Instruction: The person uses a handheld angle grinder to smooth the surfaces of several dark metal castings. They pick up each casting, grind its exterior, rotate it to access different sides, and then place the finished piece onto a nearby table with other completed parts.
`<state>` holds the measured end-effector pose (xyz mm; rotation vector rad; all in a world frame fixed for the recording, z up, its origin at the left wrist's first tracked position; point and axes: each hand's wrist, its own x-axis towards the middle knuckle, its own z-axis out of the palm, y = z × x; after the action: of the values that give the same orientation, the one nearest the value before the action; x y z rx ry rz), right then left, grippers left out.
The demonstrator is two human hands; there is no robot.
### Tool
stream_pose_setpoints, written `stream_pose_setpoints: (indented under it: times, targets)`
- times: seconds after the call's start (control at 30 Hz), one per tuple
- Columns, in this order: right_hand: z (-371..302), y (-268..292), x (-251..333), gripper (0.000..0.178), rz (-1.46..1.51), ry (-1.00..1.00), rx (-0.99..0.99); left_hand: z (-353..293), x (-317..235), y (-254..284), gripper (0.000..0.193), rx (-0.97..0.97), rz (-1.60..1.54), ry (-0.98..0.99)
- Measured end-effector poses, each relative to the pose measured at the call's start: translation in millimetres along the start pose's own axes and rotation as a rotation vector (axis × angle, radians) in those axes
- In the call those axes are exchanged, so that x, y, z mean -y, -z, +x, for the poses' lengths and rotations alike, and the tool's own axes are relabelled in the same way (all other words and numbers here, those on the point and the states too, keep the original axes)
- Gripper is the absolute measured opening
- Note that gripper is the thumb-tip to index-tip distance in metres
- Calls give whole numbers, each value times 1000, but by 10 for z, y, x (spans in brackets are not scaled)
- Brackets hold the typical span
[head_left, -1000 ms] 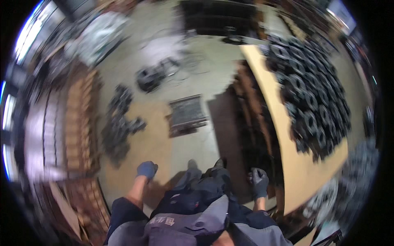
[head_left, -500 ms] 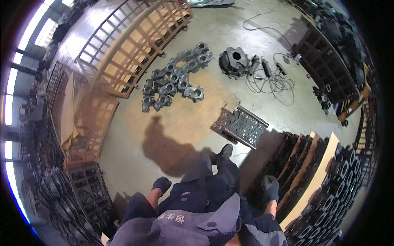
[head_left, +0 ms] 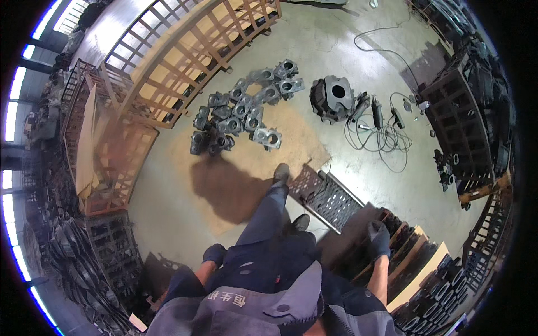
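My left hand (head_left: 214,254), in a dark glove, hangs beside my left thigh with its fingers curled in and nothing showing in it. On the other side my right hand (head_left: 379,239), also gloved, is held out over the near end of a row of dark plates and brown boards (head_left: 400,241). Its fingers are loosely bent with a gap at the thumb, and I see nothing in its grasp. In front of my feet lies a perforated metal step or platform (head_left: 334,201). Several grey metal castings (head_left: 241,109) with round holes stand grouped on a brown floor patch (head_left: 291,129).
Beyond the platform sit a large dark casting (head_left: 332,99), handheld tools (head_left: 376,113) and a tangled cable (head_left: 384,143). Brown barred crates (head_left: 190,61) line the left. A dark metal crate (head_left: 457,106) stands at the right; stacked ring-ended parts (head_left: 431,294) are near right.
My left foot has stepped forward onto the brown patch. My right arm has swung forward. The platform and boards sit lower in view, and the castings have shifted slightly right.
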<state>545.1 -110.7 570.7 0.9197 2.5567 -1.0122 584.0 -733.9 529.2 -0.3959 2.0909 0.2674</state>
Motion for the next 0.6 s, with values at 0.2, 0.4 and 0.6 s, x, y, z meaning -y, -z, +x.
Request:
stream_pose_setpoints:
  times: [0.2, 0.4, 0.6]
  targets:
    - [140, -124, 479, 30, -71, -104, 133, 911, -145, 1168, 32, -233, -20, -55]
    - [217, -244, 79, 40, 7, -277, 239, 1490, -710, 1863, 32, -376, -67, -250]
    - [799, -20, -67, 35, -58, -280, 346, 1366, -1730, 1986, 35, -247, -350, -51]
